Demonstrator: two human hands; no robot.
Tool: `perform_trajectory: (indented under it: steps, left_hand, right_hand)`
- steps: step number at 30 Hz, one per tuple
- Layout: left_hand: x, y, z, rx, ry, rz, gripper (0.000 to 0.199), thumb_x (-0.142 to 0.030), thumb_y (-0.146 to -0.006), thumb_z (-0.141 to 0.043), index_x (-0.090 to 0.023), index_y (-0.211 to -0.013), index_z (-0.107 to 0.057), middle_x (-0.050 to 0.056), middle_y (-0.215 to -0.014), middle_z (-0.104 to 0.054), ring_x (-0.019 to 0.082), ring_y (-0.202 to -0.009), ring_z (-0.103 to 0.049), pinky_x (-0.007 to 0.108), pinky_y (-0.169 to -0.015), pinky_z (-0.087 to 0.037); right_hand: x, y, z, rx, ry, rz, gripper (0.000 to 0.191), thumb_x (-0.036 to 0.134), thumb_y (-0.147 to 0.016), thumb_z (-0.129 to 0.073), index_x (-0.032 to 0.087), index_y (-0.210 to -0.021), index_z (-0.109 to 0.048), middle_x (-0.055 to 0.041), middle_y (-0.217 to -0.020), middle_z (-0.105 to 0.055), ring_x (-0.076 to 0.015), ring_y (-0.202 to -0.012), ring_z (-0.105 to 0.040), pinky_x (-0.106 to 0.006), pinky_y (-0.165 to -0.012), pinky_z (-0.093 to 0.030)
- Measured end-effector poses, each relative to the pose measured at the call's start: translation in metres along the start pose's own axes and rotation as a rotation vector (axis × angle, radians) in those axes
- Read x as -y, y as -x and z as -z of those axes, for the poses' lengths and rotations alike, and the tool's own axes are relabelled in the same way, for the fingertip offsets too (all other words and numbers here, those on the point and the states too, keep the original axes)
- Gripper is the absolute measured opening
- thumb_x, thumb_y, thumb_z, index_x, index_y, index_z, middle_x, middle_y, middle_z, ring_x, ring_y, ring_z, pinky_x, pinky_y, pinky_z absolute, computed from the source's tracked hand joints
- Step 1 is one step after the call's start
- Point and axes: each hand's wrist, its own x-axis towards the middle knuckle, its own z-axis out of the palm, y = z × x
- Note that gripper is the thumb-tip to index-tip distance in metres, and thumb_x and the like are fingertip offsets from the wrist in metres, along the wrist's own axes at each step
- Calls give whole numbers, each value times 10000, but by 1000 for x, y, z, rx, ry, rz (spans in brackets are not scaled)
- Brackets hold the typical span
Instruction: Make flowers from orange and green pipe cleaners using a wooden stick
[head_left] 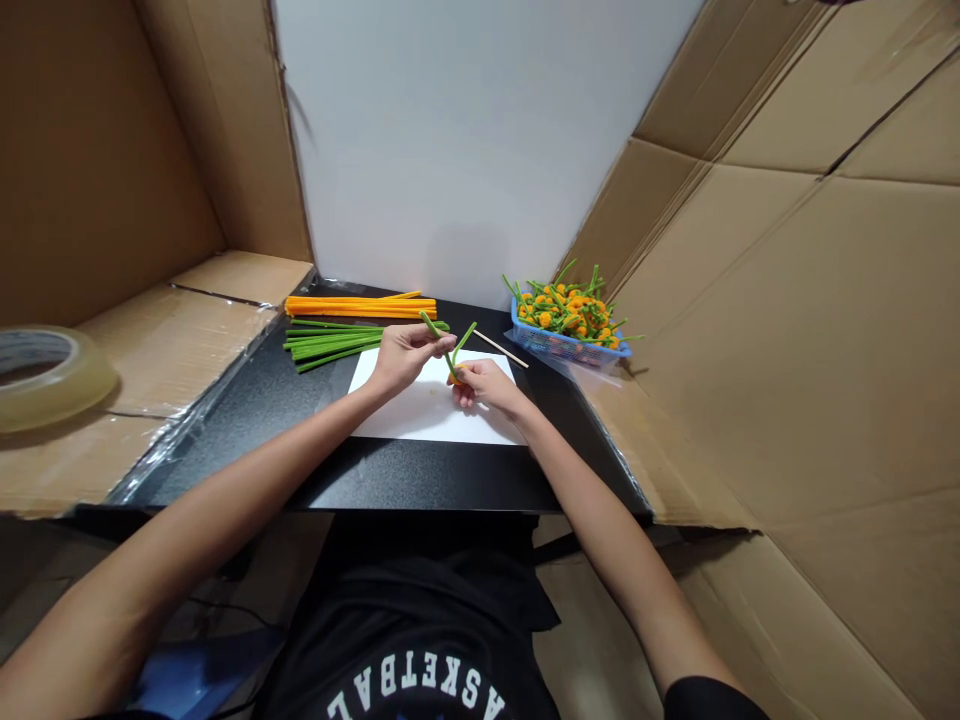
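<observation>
Over a white sheet of paper [405, 418], my left hand [405, 357] pinches a green pipe cleaner [430, 324] between thumb and fingers. The green stem is bent into a V, and its second end [465, 340] sticks up to the right. At the bottom of the V is a small orange pipe-cleaner piece [454, 376]. My right hand [486, 386] is closed around that orange piece, with its fingers curled and partly hiding it. Both hands are close together, just above the paper. Left of my left hand lie several loose green pipe cleaners [330, 343].
A bundle of orange pipe cleaners [360, 307] lies at the back left. A blue basket [574, 347] full of orange-and-green pieces stands back right, near a thin stick [501, 349]. A tape roll [56, 378] rests on cardboard at left. Cardboard walls [810, 330] flank the black table [435, 477].
</observation>
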Motion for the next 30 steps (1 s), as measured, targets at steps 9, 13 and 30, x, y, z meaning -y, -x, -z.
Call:
perform_trajectory:
  steps: [9,13,30]
  left_hand:
    - [-6,3,-3,-86,-31,-70,400,-560,-800,-718,-172,-883,-763,59,-771,-727,149,-689,-669,278,-645,-550]
    - [9,-10,10,-240,91,59,538,-672,-920,-461,-211,-1059,-700,49,-763,-697,157,-695,-684,294,-656,-570]
    - [29,-4,11,139,-174,148,348,-461,-641,-825,-145,-764,-750,79,-746,-739,185,-642,-667,262,-563,-488]
  right_hand:
    - [-2,0,3,-24,-4,-32,243,277,-887,-581,137,-692,-619,-22,-523,-650,-87,-409,-554,-177,-411,-421]
    - [-2,1,5,-44,-75,55,267,390,-873,-653,130,-814,-664,-16,-606,-663,-83,-486,-582,-180,-474,-447]
    - [-8,-2,-5,-83,-1,166,326,484,-842,-651,164,-854,-585,-21,-650,-692,-128,-529,-652,-221,-520,-507]
